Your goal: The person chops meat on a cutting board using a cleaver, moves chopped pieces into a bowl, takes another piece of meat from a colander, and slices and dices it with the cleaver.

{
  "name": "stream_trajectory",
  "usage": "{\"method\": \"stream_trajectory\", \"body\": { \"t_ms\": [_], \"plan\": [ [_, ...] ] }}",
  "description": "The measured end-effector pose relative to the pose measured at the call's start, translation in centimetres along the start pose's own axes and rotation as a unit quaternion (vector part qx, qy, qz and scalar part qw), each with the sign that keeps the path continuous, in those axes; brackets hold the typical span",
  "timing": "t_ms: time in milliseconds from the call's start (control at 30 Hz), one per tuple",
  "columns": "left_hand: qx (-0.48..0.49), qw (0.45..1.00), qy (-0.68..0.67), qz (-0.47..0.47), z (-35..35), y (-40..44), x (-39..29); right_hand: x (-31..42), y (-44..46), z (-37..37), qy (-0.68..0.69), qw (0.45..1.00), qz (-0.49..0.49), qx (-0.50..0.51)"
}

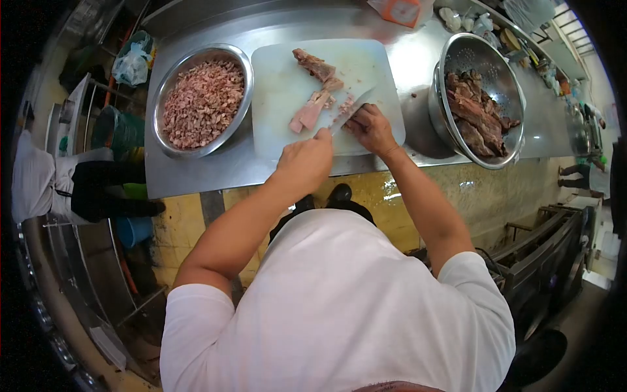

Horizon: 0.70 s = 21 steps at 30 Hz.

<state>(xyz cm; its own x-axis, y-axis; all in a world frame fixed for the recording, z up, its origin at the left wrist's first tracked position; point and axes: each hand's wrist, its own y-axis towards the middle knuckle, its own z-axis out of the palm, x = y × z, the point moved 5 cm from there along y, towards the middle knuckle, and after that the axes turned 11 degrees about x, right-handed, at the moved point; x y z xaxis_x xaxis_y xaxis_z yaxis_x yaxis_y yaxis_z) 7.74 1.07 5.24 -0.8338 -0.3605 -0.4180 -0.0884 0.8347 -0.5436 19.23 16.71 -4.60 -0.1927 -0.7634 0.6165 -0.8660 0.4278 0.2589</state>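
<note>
My left hand is closed round the handle of a knife, whose blade slants up and to the right over the white cutting board. Beside the blade, the fingers of my right hand are bent and pressed together on a dark piece of meat, mostly hidden under them. Small diced bits lie along the blade. Left of the knife are a pale pink strip of meat and a browner chunk. A steel bowl of chopped meat stands left of the board.
To the right, a steel colander holds large dark meat pieces. An orange and white object sits at the steel table's far side. Another person stands at the left, near a blue bucket.
</note>
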Motion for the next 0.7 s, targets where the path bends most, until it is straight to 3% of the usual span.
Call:
{"method": "stream_trajectory", "body": {
  "t_ms": [133,267,333,433,567,633,700],
  "plan": [
    [-0.035,0.999,0.009,0.012,0.4,4.3,-0.2,0.6,-0.3,-0.1,0.002,1.000,-0.016,0.003],
    [-0.085,0.994,0.046,0.053,-0.4,0.9,-0.5,0.0,-0.5,0.1,0.018,1.000,0.011,-0.002],
    [-0.024,0.999,0.011,-0.020,0.4,0.1,-0.1,0.5,-0.6,-0.1,0.015,1.000,-0.006,-0.004],
    [-0.032,0.999,0.000,0.019,0.8,4.4,-0.3,1.4,-0.2,-0.8,0.006,1.000,-0.023,-0.004],
    [-0.068,0.997,0.005,0.032,-1.5,2.1,-1.3,0.4,-0.3,-0.3,0.008,0.999,-0.036,-0.008],
    [-0.003,0.999,0.048,-0.012,-0.9,-0.1,-1.0,0.1,-0.7,-0.2,0.022,0.999,-0.028,-0.021],
    [-0.018,0.999,0.041,-0.006,1.0,2.4,-0.6,0.1,-1.3,0.0,0.026,0.999,-0.023,-0.011]
  ]
}}
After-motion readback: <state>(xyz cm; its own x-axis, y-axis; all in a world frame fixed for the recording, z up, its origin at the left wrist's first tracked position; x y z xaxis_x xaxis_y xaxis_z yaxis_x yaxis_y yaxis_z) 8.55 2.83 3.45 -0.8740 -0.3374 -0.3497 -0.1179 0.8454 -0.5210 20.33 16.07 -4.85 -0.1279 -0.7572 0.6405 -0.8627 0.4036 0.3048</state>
